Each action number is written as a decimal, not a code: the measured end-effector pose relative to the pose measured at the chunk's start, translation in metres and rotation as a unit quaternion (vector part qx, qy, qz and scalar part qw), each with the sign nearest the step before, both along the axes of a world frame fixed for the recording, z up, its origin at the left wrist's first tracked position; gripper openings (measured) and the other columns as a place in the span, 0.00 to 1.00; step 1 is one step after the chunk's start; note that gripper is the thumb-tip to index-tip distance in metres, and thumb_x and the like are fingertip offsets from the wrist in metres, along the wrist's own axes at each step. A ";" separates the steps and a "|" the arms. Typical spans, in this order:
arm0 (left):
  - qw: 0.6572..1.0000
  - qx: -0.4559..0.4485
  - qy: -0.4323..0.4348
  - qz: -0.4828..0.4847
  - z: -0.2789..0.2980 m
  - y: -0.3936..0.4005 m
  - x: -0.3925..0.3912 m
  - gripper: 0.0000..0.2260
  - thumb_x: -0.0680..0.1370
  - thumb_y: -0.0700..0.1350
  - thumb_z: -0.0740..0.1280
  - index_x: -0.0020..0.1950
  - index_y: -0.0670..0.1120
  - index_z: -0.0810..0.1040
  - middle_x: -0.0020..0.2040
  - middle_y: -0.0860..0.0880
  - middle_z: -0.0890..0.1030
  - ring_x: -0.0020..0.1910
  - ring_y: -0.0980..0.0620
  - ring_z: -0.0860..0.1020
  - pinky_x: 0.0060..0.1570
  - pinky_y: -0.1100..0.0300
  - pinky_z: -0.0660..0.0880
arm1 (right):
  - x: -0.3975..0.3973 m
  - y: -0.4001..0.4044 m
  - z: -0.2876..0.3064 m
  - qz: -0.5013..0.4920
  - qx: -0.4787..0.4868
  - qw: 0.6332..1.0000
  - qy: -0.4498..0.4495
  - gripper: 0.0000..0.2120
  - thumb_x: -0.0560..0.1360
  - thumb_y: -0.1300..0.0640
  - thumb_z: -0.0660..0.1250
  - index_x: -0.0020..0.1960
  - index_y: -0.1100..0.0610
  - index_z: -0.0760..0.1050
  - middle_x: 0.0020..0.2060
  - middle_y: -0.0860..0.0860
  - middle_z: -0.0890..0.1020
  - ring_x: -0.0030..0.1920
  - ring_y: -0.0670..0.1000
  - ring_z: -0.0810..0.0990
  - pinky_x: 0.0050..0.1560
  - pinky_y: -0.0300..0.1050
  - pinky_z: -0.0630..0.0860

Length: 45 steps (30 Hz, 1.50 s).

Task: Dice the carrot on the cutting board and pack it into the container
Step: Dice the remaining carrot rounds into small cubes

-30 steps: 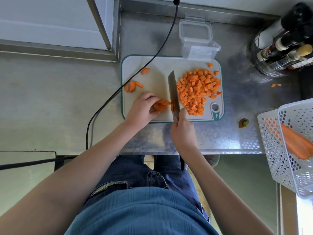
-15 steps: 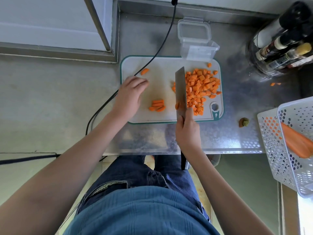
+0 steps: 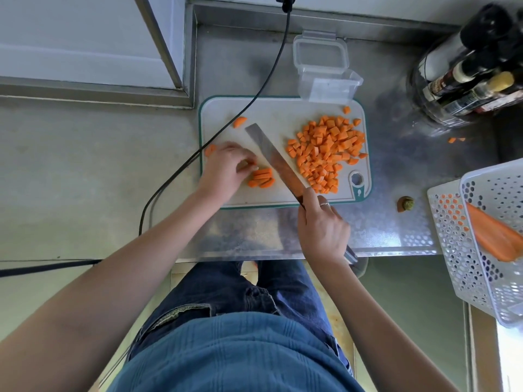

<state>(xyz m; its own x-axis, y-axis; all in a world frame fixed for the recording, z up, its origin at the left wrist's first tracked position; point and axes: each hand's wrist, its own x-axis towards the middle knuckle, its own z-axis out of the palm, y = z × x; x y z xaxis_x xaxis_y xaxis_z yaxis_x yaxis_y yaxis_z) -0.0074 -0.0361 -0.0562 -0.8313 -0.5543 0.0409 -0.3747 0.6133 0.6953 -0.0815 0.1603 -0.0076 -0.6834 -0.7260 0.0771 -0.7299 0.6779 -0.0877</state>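
A white cutting board [image 3: 271, 111] with a teal rim lies on the steel counter. A heap of diced carrot [image 3: 325, 148] covers its right half. A small stack of carrot sticks [image 3: 261, 178] lies near the front left, and my left hand [image 3: 226, 168] touches its left end with curled, blurred fingers. My right hand [image 3: 322, 227] grips the handle of a cleaver [image 3: 274, 157], whose blade slants across the board between sticks and heap. Loose carrot slices lie at the board's left edge [image 3: 210, 149] and far left [image 3: 240, 121]. The clear container [image 3: 328, 86] stands empty behind the board.
The container's lid [image 3: 319, 50] lies behind it. A black cable [image 3: 254, 100] crosses the board's left corner. Bottles [image 3: 469, 77] stand at the back right. A white perforated basket [image 3: 481, 250] holding carrot sits right. A carrot stub [image 3: 406, 204] and scraps [image 3: 455, 140] lie on the counter.
My left hand reached to the board's left edge, then came back to the carrot sticks. The cleaver lifted off the sticks and now slants, tip swung to the left.
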 end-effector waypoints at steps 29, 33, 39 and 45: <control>0.979 -0.124 0.052 -0.152 0.007 0.026 0.034 0.18 0.78 0.37 0.56 0.66 0.41 0.73 0.65 0.43 0.75 0.70 0.46 0.67 0.68 0.49 0.65 | -0.004 -0.006 0.006 -0.221 -0.282 0.726 -0.587 0.04 0.81 0.58 0.60 0.54 0.57 0.70 0.24 0.52 0.69 0.21 0.52 0.65 0.24 0.43 0.67; 0.998 -0.038 -0.017 -0.054 0.004 0.008 0.033 0.25 0.77 0.48 0.66 0.72 0.43 0.66 0.73 0.46 0.64 0.75 0.52 0.56 0.72 0.58 0.55 | -0.012 0.002 0.000 -0.236 -0.251 0.784 -0.517 0.03 0.79 0.56 0.60 0.51 0.56 0.69 0.27 0.54 0.70 0.25 0.54 0.67 0.25 0.48 0.70; 0.990 -0.065 -0.091 -0.089 0.000 0.011 0.014 0.37 0.67 0.51 0.76 0.70 0.38 0.68 0.67 0.40 0.71 0.68 0.42 0.66 0.68 0.53 0.60 | -0.005 -0.012 0.000 -0.162 -0.136 0.895 -0.393 0.06 0.81 0.56 0.57 0.45 0.55 0.63 0.30 0.54 0.74 0.30 0.58 0.72 0.28 0.49 0.69; 0.997 -0.028 -0.072 -0.010 -0.005 0.019 0.017 0.32 0.68 0.44 0.76 0.68 0.37 0.70 0.58 0.39 0.73 0.55 0.43 0.74 0.60 0.53 0.70 | -0.002 -0.031 -0.001 -0.135 -0.041 0.928 -0.345 0.01 0.81 0.59 0.53 0.50 0.55 0.62 0.33 0.52 0.74 0.35 0.59 0.74 0.31 0.47 0.68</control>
